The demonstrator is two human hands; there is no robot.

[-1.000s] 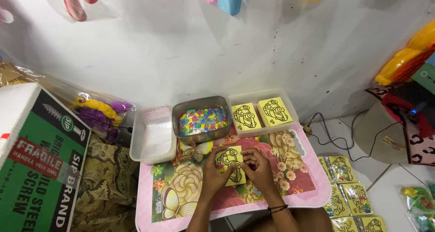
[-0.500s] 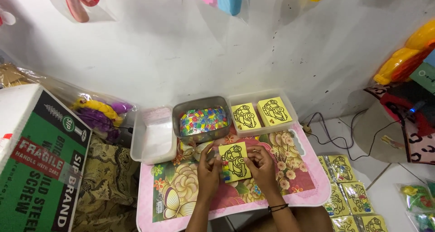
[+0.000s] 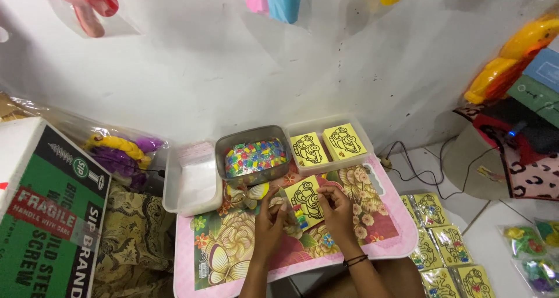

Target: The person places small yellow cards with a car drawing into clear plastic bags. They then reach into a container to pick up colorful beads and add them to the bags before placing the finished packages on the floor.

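Hands meet over a yellow picture card (image 3: pixel 307 202) held just above the flowered pink table (image 3: pixel 233 245): the left hand (image 3: pixel 272 216) pinches its lower left edge together with small coloured pieces, and the right hand (image 3: pixel 336 207) pinches its right edge. Behind, a clear tray (image 3: pixel 362 146) holds two more yellow cards, beside a metal tin of coloured bits (image 3: pixel 254 156). Bagged cards (image 3: pixel 439 248) lie on the floor to the right, seemingly finished.

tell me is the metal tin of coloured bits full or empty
Full: the metal tin holds a heap of small coloured pieces nearly to its rim.
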